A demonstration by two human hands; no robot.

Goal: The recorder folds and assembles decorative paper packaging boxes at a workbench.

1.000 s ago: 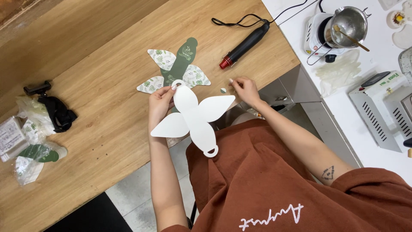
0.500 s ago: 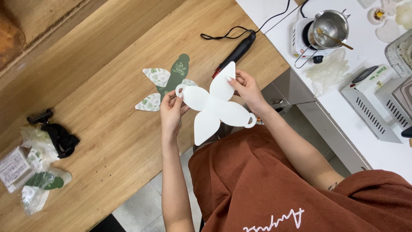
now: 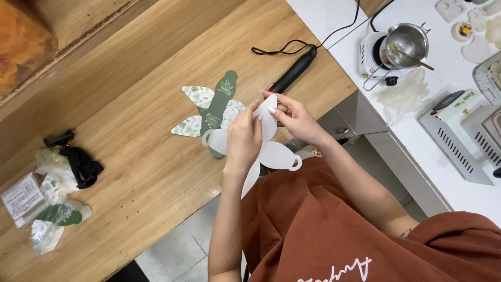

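Holding white petal-shaped cutout (image 3: 271, 151) over the near tabletop (image 3: 130, 172) edge, just above the lap. Left hand (image 3: 244, 140) pinching its centre, fingers clenched on card. Right hand (image 3: 295, 117) at 1 o'clock, fingers gripping the upper petal, equally near. Long axis running 12 to 6. Green printed cutout (image 3: 211, 107) lying at 10 o'clock, partly overlapped.

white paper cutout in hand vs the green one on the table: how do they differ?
Colour: the white cutout shows a plain blank face; the green cutout has a dark green centre strip and leaf-patterned side flaps.
Pose: the white cutout is held above the table edge by the left hand and right hand, one flap bent upward; the green cutout lies flat and untouched on the wooden table.
Shared: both have the same many-lobed petal outline.
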